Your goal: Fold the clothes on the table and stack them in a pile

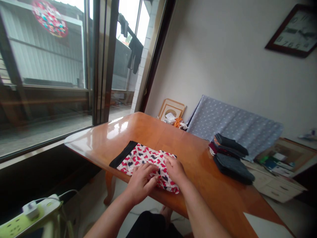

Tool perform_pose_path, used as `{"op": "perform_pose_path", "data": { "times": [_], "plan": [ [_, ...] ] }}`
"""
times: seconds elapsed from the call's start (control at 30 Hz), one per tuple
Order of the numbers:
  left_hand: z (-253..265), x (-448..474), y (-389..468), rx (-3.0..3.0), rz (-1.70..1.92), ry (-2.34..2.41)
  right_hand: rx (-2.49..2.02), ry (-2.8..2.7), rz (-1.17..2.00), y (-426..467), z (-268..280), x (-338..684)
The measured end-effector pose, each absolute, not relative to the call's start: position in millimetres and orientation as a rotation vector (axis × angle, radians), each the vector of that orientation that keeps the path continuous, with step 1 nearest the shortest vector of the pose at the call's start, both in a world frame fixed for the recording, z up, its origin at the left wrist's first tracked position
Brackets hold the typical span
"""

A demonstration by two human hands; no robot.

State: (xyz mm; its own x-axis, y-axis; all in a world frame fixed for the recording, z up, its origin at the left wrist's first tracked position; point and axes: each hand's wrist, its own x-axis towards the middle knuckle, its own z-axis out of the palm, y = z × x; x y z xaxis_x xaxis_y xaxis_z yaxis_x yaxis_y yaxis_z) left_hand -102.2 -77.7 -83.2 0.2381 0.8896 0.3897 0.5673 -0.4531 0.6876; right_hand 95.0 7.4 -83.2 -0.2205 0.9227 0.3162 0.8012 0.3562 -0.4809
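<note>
A white garment (142,153) with red and dark hearts and a black band at its left end lies folded on the wooden table (195,158), close to the near edge. My left hand (143,180) rests on the middle of the cloth, fingers stretched out over it. Flat against its right part lies my right hand (174,168), the fingers pointing away from me. Neither hand grips the fabric. Parts of the garment are hidden beneath both hands.
Stacked folded dark clothes (231,158) sit at the table's right side. A white sheet (264,224) lies at the near right corner. Behind the table stands something draped in a blue dotted cloth (230,122). A green power strip (32,215) is at lower left, beside the window.
</note>
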Motion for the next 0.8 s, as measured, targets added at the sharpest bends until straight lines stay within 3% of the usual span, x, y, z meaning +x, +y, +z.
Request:
{"op": "perform_pose_path", "data": {
  "times": [0.23, 0.47, 0.63, 0.8],
  "plan": [
    [-78, -110, -75, 2.324, 0.862, 1.396, -1.495, -2.109, 0.339, 7, -95, 99],
    [-83, -119, -71, 2.225, 0.916, 1.388, -1.575, -2.189, 0.261, -3, -101, 95],
    [-86, -145, -46, 2.058, 1.041, 2.031, -1.567, -2.37, 0.266, -18, -99, 81],
    [-88, -184, -13, 1.751, 0.709, 2.548, -1.675, -2.453, 0.332, -24, -91, 74]
  ]
}}
